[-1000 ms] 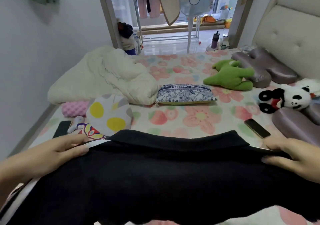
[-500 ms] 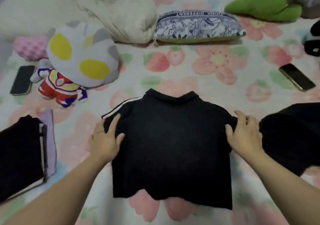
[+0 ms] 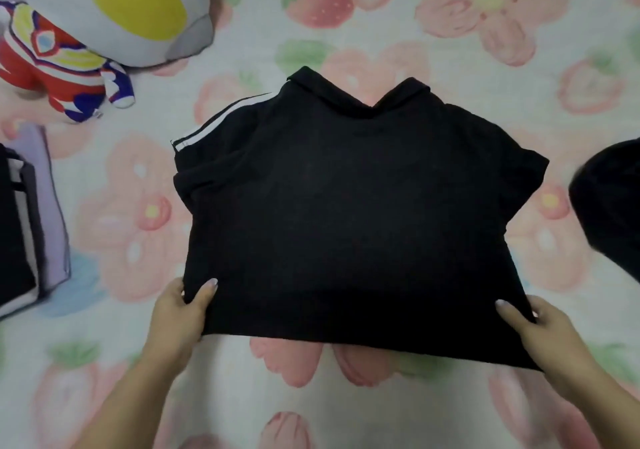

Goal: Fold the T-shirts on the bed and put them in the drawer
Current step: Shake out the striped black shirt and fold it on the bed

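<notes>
Black T-shirt (image 3: 346,223) is pinched at its two near hem corners, the left hand (image 3: 180,310) on the left one and the right hand (image 3: 533,327) on the right, thumbs on top. It lies flat on the floral bedsheet (image 3: 242,396), collar at the far end. Folded clothes (image 3: 20,234) sit at the left edge, a plush toy (image 3: 69,68) beyond them, and another dark garment (image 3: 609,213) on the right.

Two hands (image 3: 180,313) (image 3: 540,331), one polo (image 3: 346,213), one plush (image 3: 52,68)
</notes>
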